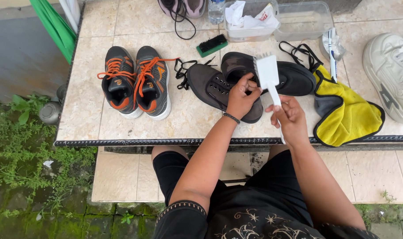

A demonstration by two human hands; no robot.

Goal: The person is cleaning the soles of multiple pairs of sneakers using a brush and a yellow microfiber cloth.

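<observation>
Right hand (290, 118) closed round handle of white brush (268, 73); left hand (242, 97) pinching brush head, above two black shoes (210, 86) on tiled table (84, 113)

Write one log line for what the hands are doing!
left hand: touching brush head | right hand: holding white brush | under: black shoes
</observation>
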